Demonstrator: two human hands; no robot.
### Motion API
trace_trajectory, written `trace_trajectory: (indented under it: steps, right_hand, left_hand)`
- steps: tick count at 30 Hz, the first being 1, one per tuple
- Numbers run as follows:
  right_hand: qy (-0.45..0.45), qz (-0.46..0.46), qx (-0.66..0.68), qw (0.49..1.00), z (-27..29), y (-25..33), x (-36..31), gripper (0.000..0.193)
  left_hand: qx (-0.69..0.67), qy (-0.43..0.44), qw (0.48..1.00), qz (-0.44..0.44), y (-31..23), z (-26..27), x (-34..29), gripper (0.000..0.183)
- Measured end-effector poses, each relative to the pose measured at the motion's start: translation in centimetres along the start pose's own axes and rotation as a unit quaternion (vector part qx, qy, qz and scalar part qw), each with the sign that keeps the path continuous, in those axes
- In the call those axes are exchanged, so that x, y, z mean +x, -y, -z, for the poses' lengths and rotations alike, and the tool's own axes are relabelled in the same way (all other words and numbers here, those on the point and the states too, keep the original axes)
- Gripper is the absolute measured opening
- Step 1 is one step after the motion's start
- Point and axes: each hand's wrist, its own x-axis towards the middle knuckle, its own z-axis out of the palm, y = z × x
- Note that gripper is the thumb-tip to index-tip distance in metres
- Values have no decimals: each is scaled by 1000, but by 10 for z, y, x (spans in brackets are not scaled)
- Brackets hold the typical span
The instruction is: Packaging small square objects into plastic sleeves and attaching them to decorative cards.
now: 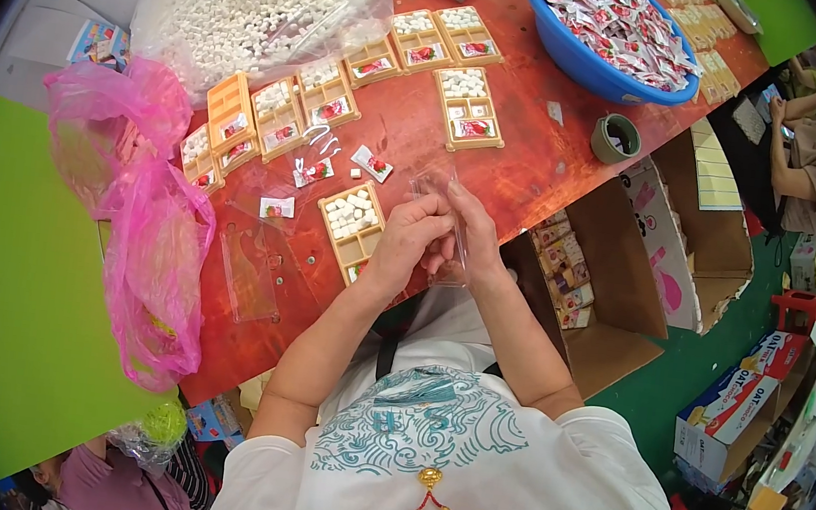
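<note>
Between my two hands, above the table's near edge, is a clear thin plastic cover (449, 272). My right hand (477, 229) grips its side with the fingers running along it. My left hand (413, 247) has its fingers curled in against the cover, with the tips partly hidden. Just left of my left hand lies a small tan compartment tray (352, 249). White marshmallow-like pieces (350, 214) fill its large compartment, and a printed sachet shows partly at its near end. Beyond it are a small printed sachet (372, 163) and a loose white piece (356, 175).
Several filled tan trays (461, 132) stand farther back on the red table (530, 158). Behind are a bag of white pieces (253, 21) and a blue basin (590, 69) of sachets. A pink bag (156, 257) hangs at left; a cardboard box (611, 329) stands right.
</note>
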Motion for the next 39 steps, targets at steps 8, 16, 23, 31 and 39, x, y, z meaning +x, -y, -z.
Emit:
trace_trajectory:
  steps: [8,16,23,31,39]
  right_hand:
    - [51,66,4,997,1,8,-8,51]
    - [29,82,83,993,22,25,4,51]
    - [-13,111,94,989,32,26,4,48]
    - [-12,116,87,989,22,29,5,55]
    - [-19,131,68,989,5,23,14,61]
  left_hand:
    - [1,-65,997,-33,-4,1,-6,15]
    - [-20,-90,994,-52,-34,25,16,12]
    - [219,-152,943,-200,-96,45,43,15]
    - [572,-237,728,-293,-143,49,95,29]
    - [221,62,973,7,-39,-2,25,22]
